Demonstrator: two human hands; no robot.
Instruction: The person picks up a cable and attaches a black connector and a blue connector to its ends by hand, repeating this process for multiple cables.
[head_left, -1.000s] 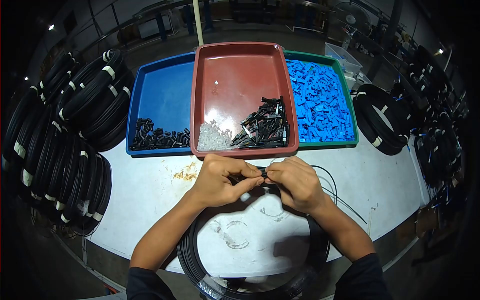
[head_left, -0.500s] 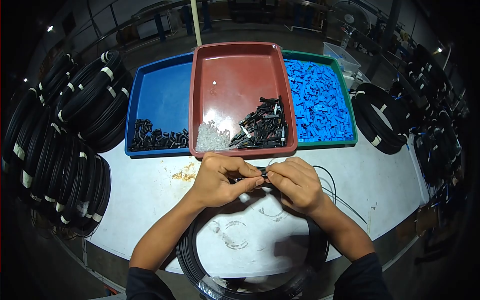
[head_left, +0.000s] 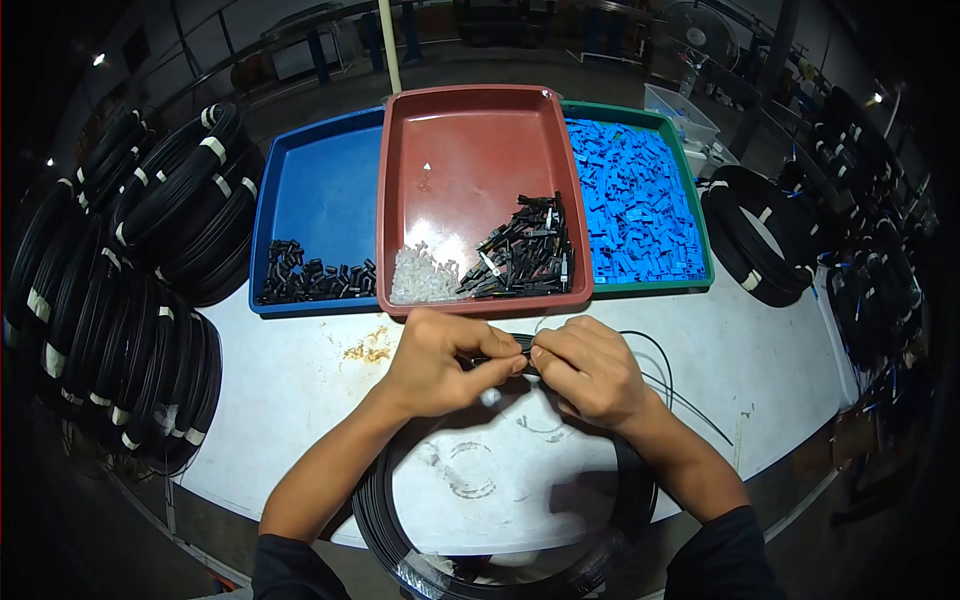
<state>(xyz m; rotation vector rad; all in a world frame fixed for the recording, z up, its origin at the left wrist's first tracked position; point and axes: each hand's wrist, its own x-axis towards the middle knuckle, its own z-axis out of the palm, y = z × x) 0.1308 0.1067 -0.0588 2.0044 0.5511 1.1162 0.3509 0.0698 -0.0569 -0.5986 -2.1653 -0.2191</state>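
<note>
My left hand (head_left: pixel 445 362) is closed in a pinch, thumb against fingertips. Facing it, my right hand (head_left: pixel 590 370) pinches too, and the fingertips of both hands nearly meet. A small dark piece shows between them, mostly covered by the fingers, so its kind cannot be made out. Beneath the hands lies a large coil of black cable (head_left: pixel 375 505), bound with clear tape at its near side. A loose black cable end (head_left: pixel 700 415) curves out past my right hand onto the white table (head_left: pixel 290 420).
Behind my hands stand a blue tray (head_left: pixel 325 190) with black sleeves, a red tray (head_left: pixel 480 150) with clear pieces and black connectors, and a green tray (head_left: pixel 705 255) of blue clips. Taped black cable coils (head_left: pixel 110 340) stack at left; more coils (head_left: pixel 765 235) lie at right.
The fingertips have shifted slightly, and my right hand sits a little lower and more turned in. Both hands stay over the coil; the trays and coils have not moved.
</note>
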